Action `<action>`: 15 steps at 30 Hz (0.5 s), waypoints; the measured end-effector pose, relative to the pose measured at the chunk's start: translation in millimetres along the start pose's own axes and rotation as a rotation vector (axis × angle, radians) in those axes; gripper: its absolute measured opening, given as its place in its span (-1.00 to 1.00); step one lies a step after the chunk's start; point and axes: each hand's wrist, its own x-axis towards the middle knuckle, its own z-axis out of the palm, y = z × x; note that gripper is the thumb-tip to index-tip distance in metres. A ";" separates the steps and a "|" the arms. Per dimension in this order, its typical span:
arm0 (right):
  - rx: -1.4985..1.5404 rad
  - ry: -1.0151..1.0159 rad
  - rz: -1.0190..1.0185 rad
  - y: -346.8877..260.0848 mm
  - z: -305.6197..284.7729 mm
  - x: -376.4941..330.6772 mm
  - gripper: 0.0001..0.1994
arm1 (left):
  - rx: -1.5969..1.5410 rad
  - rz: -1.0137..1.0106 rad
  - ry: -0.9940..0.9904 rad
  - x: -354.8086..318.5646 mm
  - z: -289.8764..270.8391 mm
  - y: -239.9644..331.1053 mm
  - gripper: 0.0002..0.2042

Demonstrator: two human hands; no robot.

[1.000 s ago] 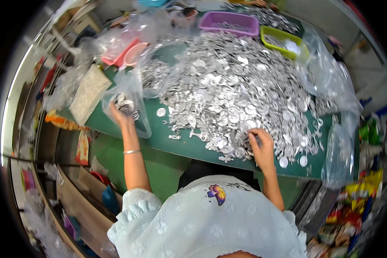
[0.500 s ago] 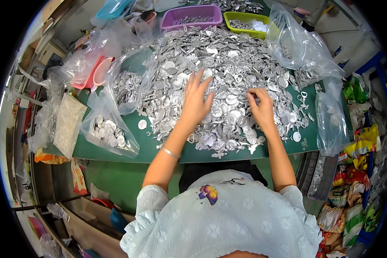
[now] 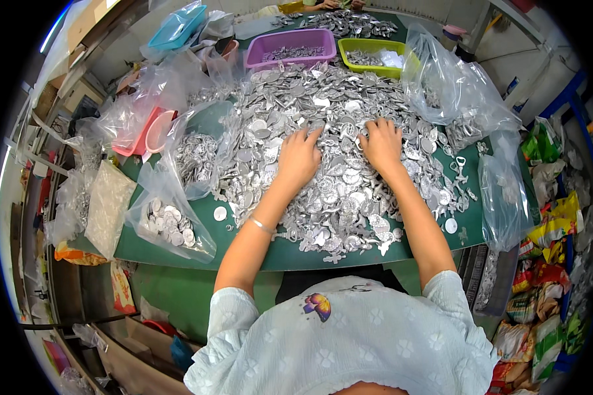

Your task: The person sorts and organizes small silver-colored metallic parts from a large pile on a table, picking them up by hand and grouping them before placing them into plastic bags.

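Observation:
A broad heap of small silver metal pieces (image 3: 349, 197), many flat, round or oval like medals and pendants, covers the middle of the green table (image 3: 171, 255). On the left part of the heap lies my left hand (image 3: 300, 159), its fingers bent down onto the pieces and its thumb apart. My right hand (image 3: 382, 148) rests farther right on the heap, palm down with fingers spread. Both hands touch the pieces, and no single piece shows held in either. What lies under the palms is hidden.
Behind the heap stand a purple basin (image 3: 250, 60) and a yellow-green basin (image 3: 344, 60) with metal pieces. Clear plastic bags (image 3: 197, 245) lie at left and right, near a red tray (image 3: 126, 146). Another person's hands (image 3: 329, 5) show at the far edge.
My right hand has moved forward and its bent fingers have spread onto the heap. My left hand's fingers have bent down. The whole table sits slightly lower in the picture.

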 end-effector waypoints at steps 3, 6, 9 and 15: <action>0.052 0.012 0.004 8.3 -1.6 7.7 -0.75 | -0.014 0.084 -0.056 -20.7 -17.6 3.5 -0.65; 0.087 0.165 -0.113 5.9 14.4 30.1 -0.79 | -0.063 0.107 -0.027 -42.1 -25.4 17.0 -0.65; -0.012 -0.020 -0.143 -1.1 31.4 45.3 -0.82 | -0.064 0.098 -0.048 -56.0 -36.6 28.0 -0.62; 0.368 0.072 0.036 12.5 12.8 32.9 -0.88 | -0.077 0.064 -0.053 -84.1 -53.4 23.5 -0.63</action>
